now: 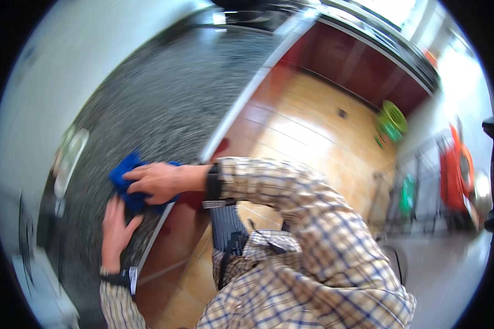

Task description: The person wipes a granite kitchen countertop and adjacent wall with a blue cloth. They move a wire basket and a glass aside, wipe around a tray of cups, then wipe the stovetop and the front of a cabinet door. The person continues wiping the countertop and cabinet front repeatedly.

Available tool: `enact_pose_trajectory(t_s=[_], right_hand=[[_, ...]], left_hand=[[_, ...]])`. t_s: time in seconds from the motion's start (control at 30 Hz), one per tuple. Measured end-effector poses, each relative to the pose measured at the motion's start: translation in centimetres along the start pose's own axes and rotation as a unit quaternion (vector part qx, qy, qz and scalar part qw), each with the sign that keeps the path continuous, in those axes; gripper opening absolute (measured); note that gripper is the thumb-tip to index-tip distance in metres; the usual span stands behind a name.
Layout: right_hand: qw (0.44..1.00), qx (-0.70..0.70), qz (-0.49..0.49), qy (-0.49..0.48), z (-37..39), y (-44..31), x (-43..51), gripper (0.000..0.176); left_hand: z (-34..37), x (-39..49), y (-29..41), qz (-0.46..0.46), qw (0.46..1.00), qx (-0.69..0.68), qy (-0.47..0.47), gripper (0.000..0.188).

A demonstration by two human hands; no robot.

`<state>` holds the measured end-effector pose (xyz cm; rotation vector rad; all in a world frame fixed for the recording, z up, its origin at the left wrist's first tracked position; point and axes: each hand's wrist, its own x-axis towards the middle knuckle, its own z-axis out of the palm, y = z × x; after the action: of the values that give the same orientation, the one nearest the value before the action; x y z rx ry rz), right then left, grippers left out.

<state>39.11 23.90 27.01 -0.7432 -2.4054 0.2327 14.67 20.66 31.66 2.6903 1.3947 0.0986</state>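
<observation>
A crumpled blue cloth (125, 172) lies on the dark speckled countertop (160, 90). My right hand (158, 181) is over it, fingers bent and pressed into the fabric. Just below, my left hand (117, 230) rests on the counter, its thumb spread away from the fingers and its fingertips close to the cloth's edge. Whether those fingertips touch the fabric, I cannot tell. Both wrists wear black bands, and motion blurs much of the counter.
Along the wall lies a pale elongated object (72, 162), too blurred to name. Dark cookware (247, 18) stands at the counter's far end. Red cabinets (346, 61) border the tiled floor (313, 135). A green bucket-like container (392, 117) and a metal rack (415, 193) stand to the right.
</observation>
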Motion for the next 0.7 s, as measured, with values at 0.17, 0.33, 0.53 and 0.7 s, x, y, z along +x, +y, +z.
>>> enact_pose_trajectory(t_s=[0.17, 0.33, 0.53, 0.7], right_hand=[[0.992, -0.04, 0.122, 0.007, -4.1, 5.3, -2.9, 0.049], [0.969, -0.069, 0.234, 0.035, -7.9, 9.0, -6.8, 0.049], [0.942, -0.07, 0.319, 0.074, -11.4, 11.3, -10.2, 0.039], [0.919, -0.078, 0.381, 0.064, -13.3, 13.8, -10.4, 0.05]], left_hand=[[0.0, 0.0, -0.1, -0.058, 0.997, -0.006, -0.056, 0.076], [0.6, 0.8, -1.5, -0.016, 0.996, 0.058, -0.07, 0.069], [0.1, 0.1, -0.2, -0.053, 0.996, -0.001, -0.07, 0.075], [-0.9, 1.2, 0.6, -0.051, 0.997, -0.025, -0.051, 0.079]])
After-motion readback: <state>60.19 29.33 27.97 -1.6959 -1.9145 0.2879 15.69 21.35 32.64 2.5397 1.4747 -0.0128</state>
